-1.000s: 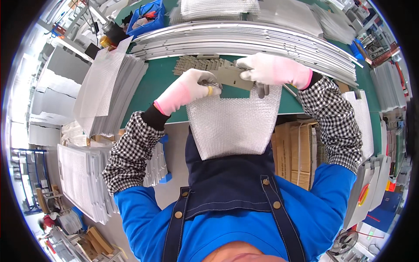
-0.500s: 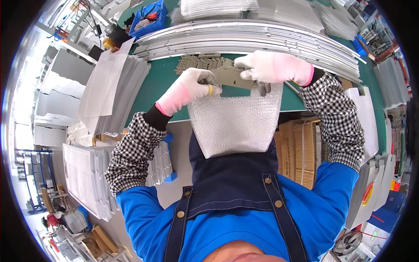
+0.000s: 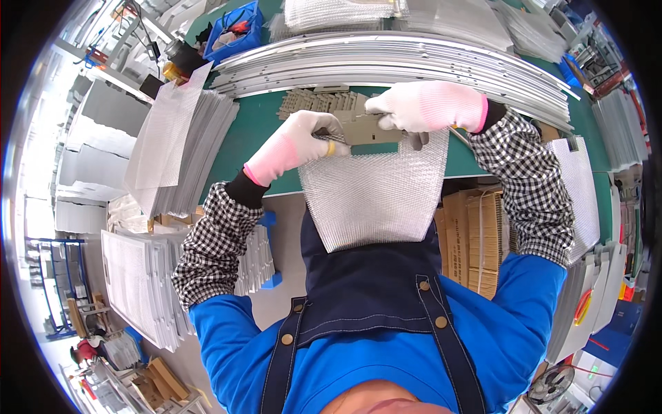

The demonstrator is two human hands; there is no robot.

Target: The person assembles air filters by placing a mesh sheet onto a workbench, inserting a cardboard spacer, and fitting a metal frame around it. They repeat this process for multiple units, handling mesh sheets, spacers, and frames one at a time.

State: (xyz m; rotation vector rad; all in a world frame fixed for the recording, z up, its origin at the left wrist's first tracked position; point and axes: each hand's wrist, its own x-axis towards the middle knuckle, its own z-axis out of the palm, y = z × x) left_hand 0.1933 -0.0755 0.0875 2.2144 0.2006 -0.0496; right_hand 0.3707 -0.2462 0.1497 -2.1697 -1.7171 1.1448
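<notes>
A silvery metal mesh sheet (image 3: 376, 196) with a notch cut into its far edge hangs from the table edge toward my apron. My left hand (image 3: 307, 140), in a white and pink glove, is closed on the sheet at the left side of the notch. A flat grey-beige plate (image 3: 372, 131) with a small slot lies across the notch. My right hand (image 3: 424, 110), gloved alike, pinches the plate's right end; its lower fingers are beside the sheet's right tab, and their contact is partly hidden. Behind the plate lies a pile of similar grey-beige parts (image 3: 310, 101).
Long metal strips (image 3: 386, 62) cross the green table (image 3: 234, 148) beyond my hands. A stack of mesh sheets (image 3: 176, 138) leans at the left. A blue bin (image 3: 234, 31) stands at the far left, and cardboard (image 3: 476, 234) is stored below the table at right.
The grey-beige plate has come slightly nearer and lower toward the notch. My right hand has shifted a little left with it. My left hand keeps its hold on the mesh sheet.
</notes>
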